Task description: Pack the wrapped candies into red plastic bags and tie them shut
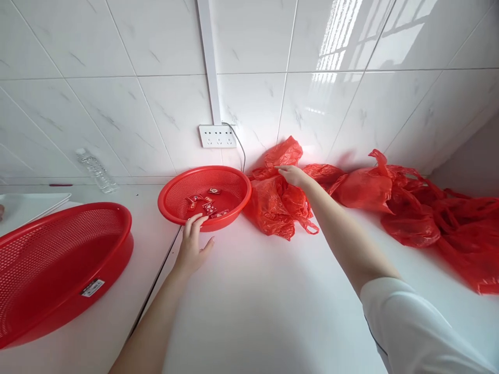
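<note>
A red plastic basket (205, 171) with perforated sides stands near the wall, several small red-and-white wrapped packets (209, 208) lying in its bottom. My left hand (191, 244) is at the basket's near rim, fingertips by the edge and thumb held apart, with nothing in it. Just right of the basket sits a crumpled red plastic bag (271, 205) with a loop handle. Across its upper part reaches my right hand (293, 175), fingers closed on the thin plastic; the thumb is hidden.
A larger red basket (93, 208) stands at left, beside a white tray (35, 205) and a clear plastic bottle (97, 171). More red plastic bags (413, 218) are heaped along the wall at right. A power socket (218, 136) with a grey cable is on the tiled wall.
</note>
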A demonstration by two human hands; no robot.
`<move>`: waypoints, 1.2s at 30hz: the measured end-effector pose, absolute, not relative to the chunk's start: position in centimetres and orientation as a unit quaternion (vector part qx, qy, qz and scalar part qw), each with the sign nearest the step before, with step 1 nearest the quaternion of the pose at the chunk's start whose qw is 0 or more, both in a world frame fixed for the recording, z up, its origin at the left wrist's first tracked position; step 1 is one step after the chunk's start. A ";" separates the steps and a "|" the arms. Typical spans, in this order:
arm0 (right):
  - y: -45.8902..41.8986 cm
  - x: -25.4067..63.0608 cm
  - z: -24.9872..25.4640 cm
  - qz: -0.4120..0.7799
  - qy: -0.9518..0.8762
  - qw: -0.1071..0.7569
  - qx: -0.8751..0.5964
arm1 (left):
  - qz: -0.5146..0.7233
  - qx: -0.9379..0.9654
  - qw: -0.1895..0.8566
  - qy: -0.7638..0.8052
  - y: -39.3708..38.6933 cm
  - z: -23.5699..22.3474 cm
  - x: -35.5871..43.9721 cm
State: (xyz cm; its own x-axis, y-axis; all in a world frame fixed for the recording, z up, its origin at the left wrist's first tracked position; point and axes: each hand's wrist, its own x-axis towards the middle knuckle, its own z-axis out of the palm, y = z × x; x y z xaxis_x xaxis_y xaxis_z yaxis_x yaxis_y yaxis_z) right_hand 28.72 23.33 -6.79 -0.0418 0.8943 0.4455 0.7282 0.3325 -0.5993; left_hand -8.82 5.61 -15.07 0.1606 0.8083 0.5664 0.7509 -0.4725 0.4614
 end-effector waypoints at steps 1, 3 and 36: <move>23.6 28.2 -6.6 0.113 -0.710 0.394 -0.572 | 0.396 0.763 0.038 0.510 5.6 -15.1 -8.9; 23.3 27.5 -6.0 0.110 -0.687 0.409 -0.590 | 0.394 0.768 0.041 0.504 5.5 -15.0 -8.9; 2.9 29.7 -5.3 0.385 -0.697 0.369 -0.480 | 0.010 0.822 0.208 0.530 -0.3 -10.3 2.3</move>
